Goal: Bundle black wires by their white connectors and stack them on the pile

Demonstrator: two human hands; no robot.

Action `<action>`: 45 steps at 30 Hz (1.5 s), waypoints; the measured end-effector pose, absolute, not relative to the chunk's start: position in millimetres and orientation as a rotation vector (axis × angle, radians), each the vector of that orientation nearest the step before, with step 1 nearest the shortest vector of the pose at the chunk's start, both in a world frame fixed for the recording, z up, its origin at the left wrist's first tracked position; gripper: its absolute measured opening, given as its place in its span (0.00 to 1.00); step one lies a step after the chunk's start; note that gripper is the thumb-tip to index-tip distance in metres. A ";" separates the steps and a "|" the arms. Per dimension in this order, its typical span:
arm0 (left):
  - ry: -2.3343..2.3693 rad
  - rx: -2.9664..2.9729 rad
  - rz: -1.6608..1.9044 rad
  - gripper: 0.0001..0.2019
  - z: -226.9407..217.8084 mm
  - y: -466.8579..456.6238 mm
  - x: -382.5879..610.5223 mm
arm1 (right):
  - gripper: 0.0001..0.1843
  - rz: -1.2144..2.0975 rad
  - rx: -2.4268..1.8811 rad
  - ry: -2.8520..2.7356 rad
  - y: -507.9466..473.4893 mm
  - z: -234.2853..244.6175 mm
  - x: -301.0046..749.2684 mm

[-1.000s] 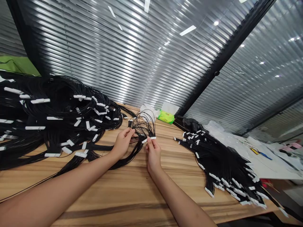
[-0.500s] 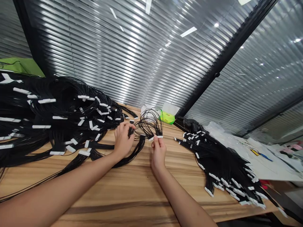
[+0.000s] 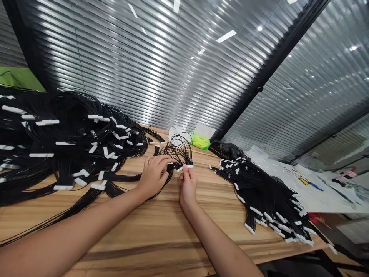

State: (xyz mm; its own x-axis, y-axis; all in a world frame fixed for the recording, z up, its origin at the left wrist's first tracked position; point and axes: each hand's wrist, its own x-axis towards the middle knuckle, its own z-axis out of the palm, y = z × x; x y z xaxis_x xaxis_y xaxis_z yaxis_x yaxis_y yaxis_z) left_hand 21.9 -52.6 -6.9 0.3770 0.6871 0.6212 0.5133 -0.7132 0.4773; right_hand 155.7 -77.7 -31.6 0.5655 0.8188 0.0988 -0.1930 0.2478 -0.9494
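My right hand pinches a small white connector at the end of a loop of thin black wires. My left hand lies over the same wire bundle just to the left, its fingers curled around the black strands. The loop arches up between both hands over the wooden table. The bundle trails left into a big tangled heap of black wire harnesses with white connectors.
A second pile of black harnesses with white connectors lies at the right. A green packet and white tissue sit at the back by the blinds. Clear plastic and papers cover a neighbouring table on the right.
My left hand has slid right and flattened over the bundle near the right hand. The right hand with the connector rose and moved right, then came back a little.
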 end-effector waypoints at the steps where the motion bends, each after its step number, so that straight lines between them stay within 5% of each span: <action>1: 1.063 2.426 1.247 0.22 -7.0 -52.5 21.9 | 0.20 0.774 -1.108 -0.682 -78.1 -31.5 155.2; 17: 1.062 2.293 1.289 0.08 -10.7 -44.9 21.4 | 0.20 0.790 -1.124 -0.683 -80.4 -33.5 154.0; 38: 1.220 2.404 1.278 0.07 -3.2 -56.3 23.1 | 0.17 0.729 -1.152 -0.847 -81.7 -24.2 152.2; 45: 0.586 2.729 1.063 0.11 -3.5 -63.5 21.7 | 0.20 0.758 -1.159 -0.660 -74.4 -33.4 164.1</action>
